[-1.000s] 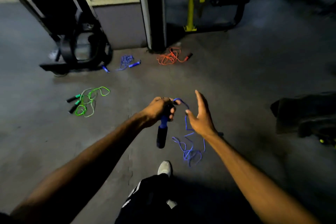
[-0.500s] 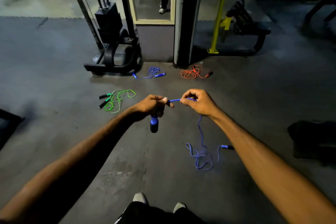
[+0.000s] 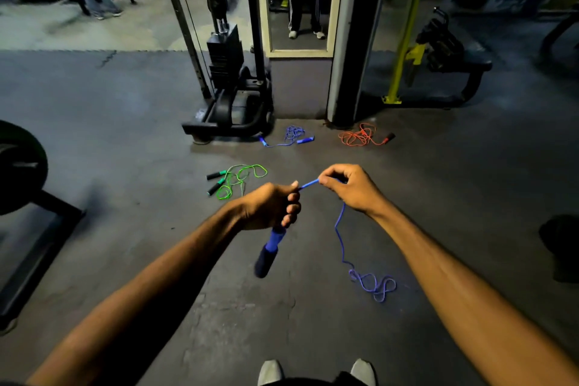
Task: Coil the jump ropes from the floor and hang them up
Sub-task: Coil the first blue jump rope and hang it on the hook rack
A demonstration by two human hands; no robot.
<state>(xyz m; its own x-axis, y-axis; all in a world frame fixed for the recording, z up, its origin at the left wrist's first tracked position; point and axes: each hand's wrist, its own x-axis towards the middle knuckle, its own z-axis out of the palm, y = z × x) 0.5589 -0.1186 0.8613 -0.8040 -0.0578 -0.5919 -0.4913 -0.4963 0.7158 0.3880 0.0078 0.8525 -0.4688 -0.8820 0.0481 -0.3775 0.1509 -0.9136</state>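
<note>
Hands work a blue rope (image 3: 340, 229): left hand (image 3: 271, 207) grips the handle (image 3: 269, 252), right hand (image 3: 347, 186) pinches the cord. Slack heaped on the floor (image 3: 470, 182) could knot if pulled up fast.

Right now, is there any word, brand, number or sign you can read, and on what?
No text can be read in this view.
Blue jump rope handle in the left hand: plain, no print shows.
Weight stack of the cable machine: any numbers are too dark and blurred to read.
Weight plate at the left edge: too dark to tell.
</note>
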